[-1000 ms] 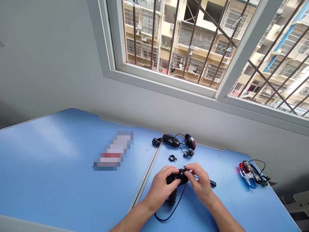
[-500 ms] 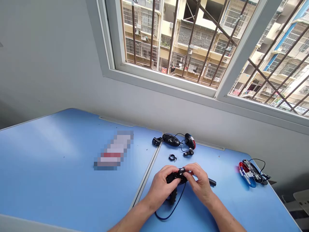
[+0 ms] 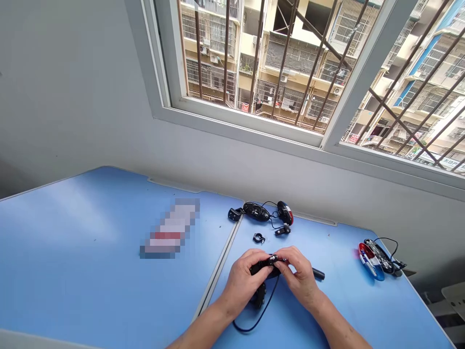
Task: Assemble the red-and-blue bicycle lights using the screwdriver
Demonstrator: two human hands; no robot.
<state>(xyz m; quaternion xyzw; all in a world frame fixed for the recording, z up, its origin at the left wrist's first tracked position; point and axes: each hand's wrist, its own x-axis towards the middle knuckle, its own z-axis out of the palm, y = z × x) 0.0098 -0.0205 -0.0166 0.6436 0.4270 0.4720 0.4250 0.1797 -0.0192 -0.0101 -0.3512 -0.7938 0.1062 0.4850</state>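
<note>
Black cabled unit (image 3: 275, 272): located between both hands, over the right-hand panel of the blue table (image 3: 90, 286). A pale seam divides the tabletop. The table's far edge adjoins a plain grey wall (image 3: 90, 121); above it, a barred window (image 3: 240, 123) faces apartment balconies. A black multi-part assembly (image 3: 256, 211) lies near the far edge, with a clamp ring (image 3: 259, 238) on its near side. A red-and-blue unit (image 3: 370, 261) lies near the right edge; a pixelated item (image 3: 170, 230) occupies the left panel. A dark rod (image 3: 318, 274) projects from behind the right hand (image 3: 301, 278).

Both forearms enter from the near edge and converge. Left hand (image 3: 247, 278): fingers and thumb grip the unit's body. Right hand: thumb and fingertips pinch its small glossy end part. A cable (image 3: 254, 328) loops below
</note>
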